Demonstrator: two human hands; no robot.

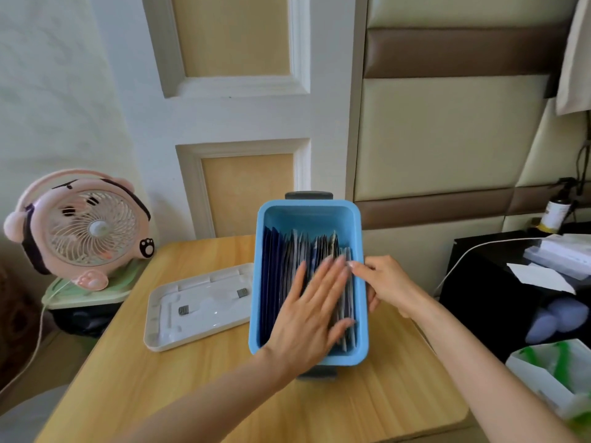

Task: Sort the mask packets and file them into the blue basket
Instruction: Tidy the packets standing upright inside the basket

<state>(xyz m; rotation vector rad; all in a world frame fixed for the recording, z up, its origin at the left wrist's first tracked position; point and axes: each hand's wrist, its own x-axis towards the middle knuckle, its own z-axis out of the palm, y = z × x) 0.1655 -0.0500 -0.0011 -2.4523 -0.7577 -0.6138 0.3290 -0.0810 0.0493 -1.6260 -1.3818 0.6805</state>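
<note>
The blue basket (pixel 361 282) stands on the wooden table, with dark grey handles at its near and far ends. Several mask packets (pixel 281 266) stand on edge inside it, dark blue at the left and paler ones at the right. My left hand (pixel 311 311) lies flat on top of the packets, fingers spread and blurred. My right hand (pixel 383 284) is at the basket's right rim, thumb outside the wall, fingertips touching the rightmost packets. Whether it pinches a packet is not clear.
A white tray lid (pixel 198 306) lies left of the basket. A pink fan (pixel 86 228) stands on a green-lidded bin at the far left. A dark side table (pixel 499 282) with papers and a bottle (pixel 555 212) is at the right. A white bag (pixel 550 369) sits near right.
</note>
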